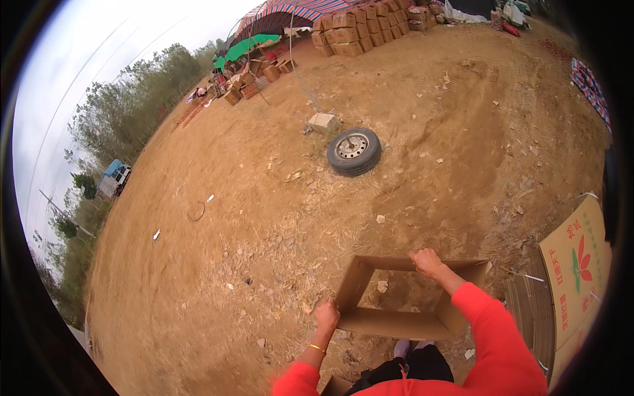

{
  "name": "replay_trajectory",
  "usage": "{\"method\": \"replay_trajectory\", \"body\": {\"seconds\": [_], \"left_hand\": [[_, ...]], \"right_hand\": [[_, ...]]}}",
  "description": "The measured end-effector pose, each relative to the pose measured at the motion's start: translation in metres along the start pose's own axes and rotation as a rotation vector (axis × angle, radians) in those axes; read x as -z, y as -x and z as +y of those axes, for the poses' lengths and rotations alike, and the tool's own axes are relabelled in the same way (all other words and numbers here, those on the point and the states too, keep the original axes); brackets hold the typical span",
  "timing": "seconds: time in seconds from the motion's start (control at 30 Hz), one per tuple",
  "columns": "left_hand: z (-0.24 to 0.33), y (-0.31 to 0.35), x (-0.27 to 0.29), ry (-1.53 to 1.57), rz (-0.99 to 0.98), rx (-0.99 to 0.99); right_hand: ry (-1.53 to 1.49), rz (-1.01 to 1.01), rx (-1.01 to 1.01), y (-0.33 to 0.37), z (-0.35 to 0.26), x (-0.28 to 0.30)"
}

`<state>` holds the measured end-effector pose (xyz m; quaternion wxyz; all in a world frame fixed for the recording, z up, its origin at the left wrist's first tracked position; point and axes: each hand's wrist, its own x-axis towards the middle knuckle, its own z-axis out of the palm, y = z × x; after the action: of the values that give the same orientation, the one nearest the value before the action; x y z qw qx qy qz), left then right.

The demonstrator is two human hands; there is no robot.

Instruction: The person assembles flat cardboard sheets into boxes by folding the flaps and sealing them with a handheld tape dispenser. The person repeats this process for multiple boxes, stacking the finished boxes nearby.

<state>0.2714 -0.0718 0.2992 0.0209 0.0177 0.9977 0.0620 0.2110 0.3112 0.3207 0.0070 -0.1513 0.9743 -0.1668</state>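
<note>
A brown cardboard box (386,323) is spread into a rectangular frame in front of my legs, and the dirt ground shows through its middle. My left hand (327,314) is closed on its left corner. Over the far wall, my right hand (428,262) grips the edge with curled fingers. Both red sleeves reach in from the lower edge. To the right lies a stack of flattened cardboard boxes (576,264) with red and green printing on the top one. Part of another cardboard box (335,385) shows beside my legs at the bottom.
A car wheel (354,152) lies on the dirt ahead, next to a pale block (324,123). Farther off, stacked cartons (360,30) stand by a striped canopy (297,9) held by poles. A small truck (114,178) is at the far left, near trees.
</note>
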Motion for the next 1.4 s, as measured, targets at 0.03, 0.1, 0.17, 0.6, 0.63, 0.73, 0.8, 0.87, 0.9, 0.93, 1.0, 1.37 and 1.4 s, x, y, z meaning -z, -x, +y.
{"method": "replay_trajectory", "body": {"seconds": [0.03, 0.1, 0.17, 0.6, 0.63, 0.73, 0.8, 0.87, 0.9, 0.93, 1.0, 1.37, 1.4], "left_hand": [[-0.002, 0.005, -0.013, -0.029, 0.007, -0.006], [-0.004, 0.014, -0.039, -0.088, 0.014, -0.020], [-0.002, 0.016, -0.065, -0.090, -0.084, 0.080], [0.014, 0.002, -0.137, -0.041, -0.061, 0.103], [0.009, 0.000, -0.131, -0.048, -0.032, 0.105], [0.005, -0.005, -0.120, -0.021, -0.073, 0.104], [0.014, -0.008, -0.117, -0.037, -0.113, 0.162], [0.027, -0.009, -0.121, -0.009, -0.128, 0.184], [0.034, -0.007, -0.125, 0.003, -0.137, 0.205], [0.041, -0.004, -0.129, 0.015, -0.146, 0.229], [0.055, 0.005, -0.137, 0.049, -0.133, 0.227], [0.037, 0.048, -0.140, 0.324, -0.221, 0.139], [0.038, 0.042, -0.142, 0.362, -0.177, 0.113]], "right_hand": [[-0.008, -0.024, -0.005, -0.001, 0.003, -0.015], [-0.032, -0.060, -0.014, -0.005, 0.012, -0.044], [-0.067, -0.083, -0.024, -0.007, 0.027, -0.076], [-0.125, 0.273, -0.161, 0.011, 0.093, -0.124], [-0.018, 0.279, -0.249, 0.020, 0.088, -0.105], [0.206, 0.298, -0.733, 0.069, 0.080, -0.069], [-0.027, 0.219, -1.088, 0.117, 0.094, -0.083], [-0.345, 0.086, -1.249, 0.148, 0.104, -0.109], [-0.315, 0.032, -1.233, 0.154, 0.100, -0.116], [-0.286, -0.024, -1.214, 0.160, 0.096, -0.124], [-0.238, -0.139, -1.163, 0.167, 0.086, -0.140], [0.108, -0.274, -0.921, 0.147, 0.037, -0.200], [0.199, -0.247, -0.849, 0.147, 0.038, -0.195]]}}
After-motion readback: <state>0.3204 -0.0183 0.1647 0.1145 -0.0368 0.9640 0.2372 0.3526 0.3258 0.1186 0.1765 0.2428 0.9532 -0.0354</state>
